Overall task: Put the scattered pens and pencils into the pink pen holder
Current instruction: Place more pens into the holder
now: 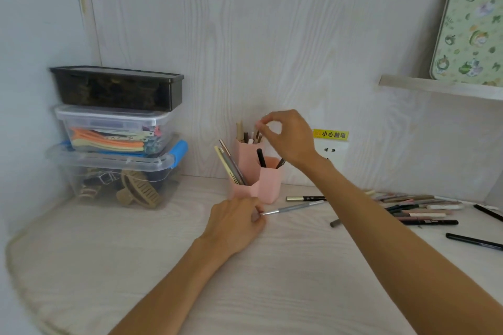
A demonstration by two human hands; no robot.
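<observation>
While right hand (285,136) pinches a blurred pink-tipped pen (258,128) over pink pen holder (268,181), left hand (234,221) fingers grasp grey pencil (294,208)

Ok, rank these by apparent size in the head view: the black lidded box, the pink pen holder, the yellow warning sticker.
1. Black lidded box, clearly largest.
2. Pink pen holder.
3. Yellow warning sticker, smallest.
All stand near the wall, so the order seems safe.

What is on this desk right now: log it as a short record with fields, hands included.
holder: pink pen holder, several compartments, pens standing in each
left hand: left hand pinches the end of a grey pen lying on the desk
right hand: right hand pinches a pink-tipped pen over the tallest compartment
still loose: pile of pens at the right, gold-and-black pen beside the holder
left corner: stacked storage boxes
</observation>
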